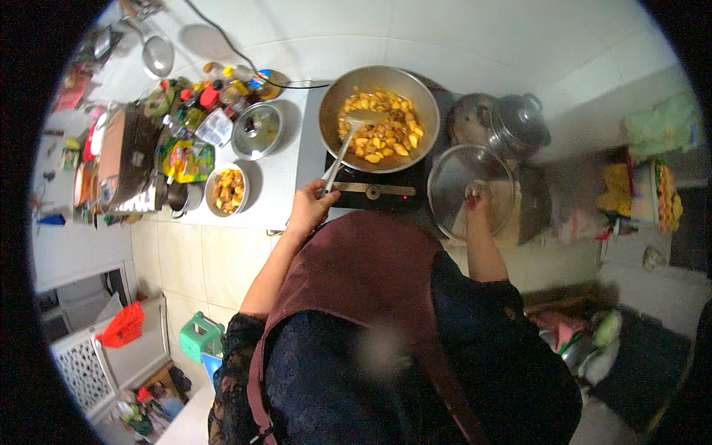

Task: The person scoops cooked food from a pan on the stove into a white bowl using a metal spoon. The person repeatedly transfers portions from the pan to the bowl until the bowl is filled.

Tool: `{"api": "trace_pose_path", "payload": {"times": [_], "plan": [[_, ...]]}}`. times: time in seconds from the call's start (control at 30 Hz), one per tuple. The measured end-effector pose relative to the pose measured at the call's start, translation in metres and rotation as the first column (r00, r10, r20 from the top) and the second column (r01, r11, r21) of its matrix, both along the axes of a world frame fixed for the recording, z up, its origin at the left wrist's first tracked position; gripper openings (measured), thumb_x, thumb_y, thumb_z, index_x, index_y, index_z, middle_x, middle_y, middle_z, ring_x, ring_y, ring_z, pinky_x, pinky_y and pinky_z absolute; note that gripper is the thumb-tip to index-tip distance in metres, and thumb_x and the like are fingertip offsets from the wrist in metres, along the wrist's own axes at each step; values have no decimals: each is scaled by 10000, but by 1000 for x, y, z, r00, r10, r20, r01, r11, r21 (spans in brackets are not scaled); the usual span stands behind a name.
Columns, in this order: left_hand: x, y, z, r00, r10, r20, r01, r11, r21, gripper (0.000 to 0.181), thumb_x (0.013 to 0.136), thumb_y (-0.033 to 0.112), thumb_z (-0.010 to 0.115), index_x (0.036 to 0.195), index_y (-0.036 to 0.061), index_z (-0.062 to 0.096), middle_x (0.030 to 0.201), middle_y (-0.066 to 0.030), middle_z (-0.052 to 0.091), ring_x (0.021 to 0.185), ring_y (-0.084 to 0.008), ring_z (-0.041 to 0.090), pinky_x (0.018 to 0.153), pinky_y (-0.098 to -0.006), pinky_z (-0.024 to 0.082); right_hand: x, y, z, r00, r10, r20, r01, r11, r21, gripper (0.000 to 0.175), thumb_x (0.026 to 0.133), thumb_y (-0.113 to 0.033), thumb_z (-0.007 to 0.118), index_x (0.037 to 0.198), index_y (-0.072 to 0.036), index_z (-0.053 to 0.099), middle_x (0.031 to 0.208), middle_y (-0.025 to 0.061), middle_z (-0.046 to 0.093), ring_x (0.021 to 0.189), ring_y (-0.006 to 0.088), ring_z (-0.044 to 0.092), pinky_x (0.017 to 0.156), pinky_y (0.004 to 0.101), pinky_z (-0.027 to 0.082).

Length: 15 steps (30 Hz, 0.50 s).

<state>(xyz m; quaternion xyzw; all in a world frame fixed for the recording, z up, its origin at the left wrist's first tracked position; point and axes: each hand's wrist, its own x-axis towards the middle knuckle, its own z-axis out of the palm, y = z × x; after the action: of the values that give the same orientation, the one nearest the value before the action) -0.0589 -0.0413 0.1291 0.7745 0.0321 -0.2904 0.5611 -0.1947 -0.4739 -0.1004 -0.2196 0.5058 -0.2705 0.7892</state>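
My left hand [312,207] grips the handle of a metal spatula [356,125], whose blade rests over the food in a deep wok [328,114]. Yellow chunks and browned pieces in sauce [384,119] fill the bottom of the wok. It sits on a black induction cooktop [356,199], where a small red light glows. At my right, a round glass lid [448,178] with a metal rim is held by its knob in my right hand [476,203]. The lid is off the wok, and its knob is mostly hidden by my fingers.
On the left counter stand a white bowl of similar food [228,192], a lidded glass dish [257,130], several sauce bottles [208,97] and a metal mug [184,197]. A black cord [233,47] runs behind the wok. A lidded pot [520,122] stands right. A green stool [200,336] is on the floor.
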Motion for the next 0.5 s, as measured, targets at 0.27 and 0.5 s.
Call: {"api": "trace_pose_path", "payload": {"times": [0.27, 0.5], "plan": [[7, 12, -20, 989, 20, 145, -8, 997, -80, 182, 815, 134, 623, 932, -4, 641, 641, -14, 561, 578, -63, 478, 516, -235, 388, -3, 14, 58, 957, -47, -286, 33, 998, -53, 341, 946, -279, 443, 1148, -17, 524, 1153, 185, 539, 923, 298, 558, 661, 399, 521], [31, 25, -25, 994, 96, -47, -106, 940, -325, 194, 819, 89, 584, 975, -4, 651, 626, 17, 549, 486, -56, 434, 429, -237, 330, -18, 36, 136, 896, -31, -443, -134, 933, -335, 470, 930, -393, 431, 1132, 14, 552, 1141, 194, 551, 931, 324, 569, 755, 429, 517]]}}
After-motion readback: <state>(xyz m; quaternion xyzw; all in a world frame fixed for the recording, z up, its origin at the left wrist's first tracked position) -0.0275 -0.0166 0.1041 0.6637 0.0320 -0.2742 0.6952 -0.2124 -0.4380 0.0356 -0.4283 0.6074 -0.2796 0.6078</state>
